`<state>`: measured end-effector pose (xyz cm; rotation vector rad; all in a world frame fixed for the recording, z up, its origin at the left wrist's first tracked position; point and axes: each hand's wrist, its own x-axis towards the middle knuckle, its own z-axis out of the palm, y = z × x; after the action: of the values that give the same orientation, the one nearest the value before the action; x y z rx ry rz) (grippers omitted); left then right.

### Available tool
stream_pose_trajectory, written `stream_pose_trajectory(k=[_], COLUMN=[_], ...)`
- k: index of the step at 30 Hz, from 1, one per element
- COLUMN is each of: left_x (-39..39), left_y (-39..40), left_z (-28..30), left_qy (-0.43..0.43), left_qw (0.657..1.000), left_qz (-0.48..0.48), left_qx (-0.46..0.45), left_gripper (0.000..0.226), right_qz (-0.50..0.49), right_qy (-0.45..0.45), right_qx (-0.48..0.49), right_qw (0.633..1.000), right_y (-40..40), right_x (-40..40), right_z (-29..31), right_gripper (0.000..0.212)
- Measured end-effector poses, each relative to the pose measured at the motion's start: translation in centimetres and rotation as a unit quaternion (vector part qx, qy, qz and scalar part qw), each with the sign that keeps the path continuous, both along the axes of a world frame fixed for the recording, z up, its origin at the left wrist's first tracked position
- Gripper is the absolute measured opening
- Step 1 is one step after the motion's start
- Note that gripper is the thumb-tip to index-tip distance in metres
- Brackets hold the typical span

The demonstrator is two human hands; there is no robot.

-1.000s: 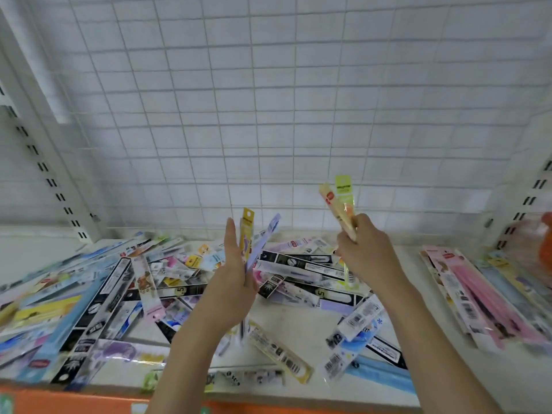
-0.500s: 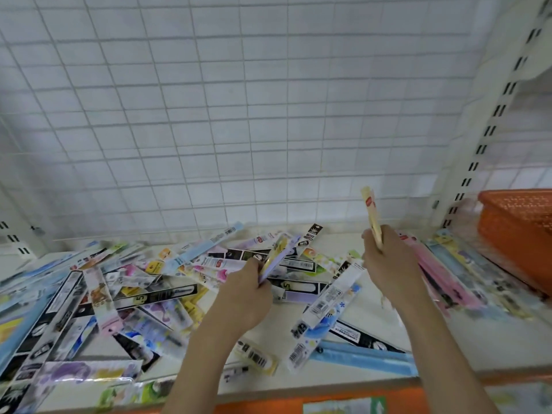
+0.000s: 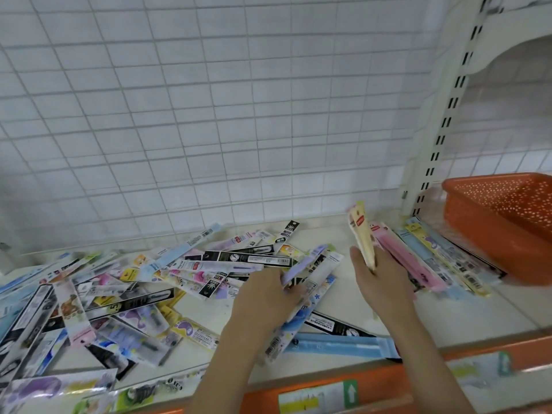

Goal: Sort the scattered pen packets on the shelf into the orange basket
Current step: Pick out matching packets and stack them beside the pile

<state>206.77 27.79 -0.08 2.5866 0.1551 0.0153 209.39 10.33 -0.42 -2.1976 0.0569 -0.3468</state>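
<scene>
The step in hand appears to be the carry: both hands are loaded with packets and the deposit into the orange basket [image 3: 504,222] is not yet made. The basket stands to the right of the right hand and somewhat beyond it, well apart from both hands; no packets can be made out inside it from this angle.

The right hand [image 3: 380,282] is closed around a small bundle of cream-yellow pen packets [image 3: 363,234], gripped at the lower end so that the bundle stands nearly upright, tilted slightly left, with the red-labelled tops above the fingers. The forearm runs up from the lower right of the view, back of the hand toward the camera.

The left hand [image 3: 263,297] is closed on a lilac pen packet [image 3: 301,265] that angles up and to the right out of the grip; whether a second packet lies behind it cannot be told. This hand sits low, just above the shelf [image 3: 343,234], close to the right hand.

The scattered pen packets [image 3: 125,297] lie mostly to the left of the left hand and beyond it, overlapping in a loose heap. A pink packet [image 3: 409,258] and several others lie between the right hand and the basket, some reaching under the basket's near edge.

Judgement: the next move calls for a sweep of the right hand rightward, lifting clear of the basket rim before release; the left hand's load then needs a longer reach across. The greater part of the task looks outstanding.
</scene>
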Motion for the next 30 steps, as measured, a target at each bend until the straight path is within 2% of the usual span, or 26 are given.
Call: stream_pose_trajectory(k=[3, 7, 10, 15, 19, 23, 26, 30], left_x=[0.2, 0.4, 0.5, 0.5, 0.1, -1.0, -1.6, -2.1], left_y=[-1.3, -1.9, -1.3, 1.0, 3.2, 3.6, 2.8, 1.0], left_z=[-0.4, -0.3, -0.2, 0.0, 0.5, 1.4, 1.6, 0.6], left_qy=[0.014, 0.026, 0.029, 0.007, 0.024, 0.043, 0.045, 0.053], left_qw=[1.000, 0.998, 0.999, 0.998, 0.995, 0.994, 0.994, 0.997], left_qz=[-0.005, -0.009, -0.007, 0.045, 0.075, 0.082, 0.082, 0.043], left_qx=[0.012, 0.054, 0.023, -0.043, -0.054, -0.061, -0.050, 0.044], left_gripper=[0.046, 0.035, 0.034, 0.030, 0.015, 0.014, 0.031, 0.055], right_qz=[0.003, 0.008, 0.027, 0.057, 0.073, 0.060, 0.061, 0.055], right_qy=[-0.002, 0.010, 0.022, 0.064, 0.076, 0.086, 0.109, 0.119], right_qx=[0.014, 0.021, 0.017, -0.043, -0.088, -0.106, -0.141, -0.129], right_qw=[1.000, 1.000, 0.999, 0.995, 0.991, 0.989, 0.982, 0.983], right_y=[-0.5, -1.2, -1.5, -0.9, 0.1, 0.8, 1.0, 0.6], right_x=[0.2, 0.2, 0.2, 0.0, 0.1, 0.1, 0.1, -0.1], right_z=[-0.1, 0.2, 0.3, 0.6, 0.6, 0.6, 0.6, 0.3], right_gripper=[0.043, 0.028, 0.016, 0.021, 0.020, 0.015, 0.030, 0.030])
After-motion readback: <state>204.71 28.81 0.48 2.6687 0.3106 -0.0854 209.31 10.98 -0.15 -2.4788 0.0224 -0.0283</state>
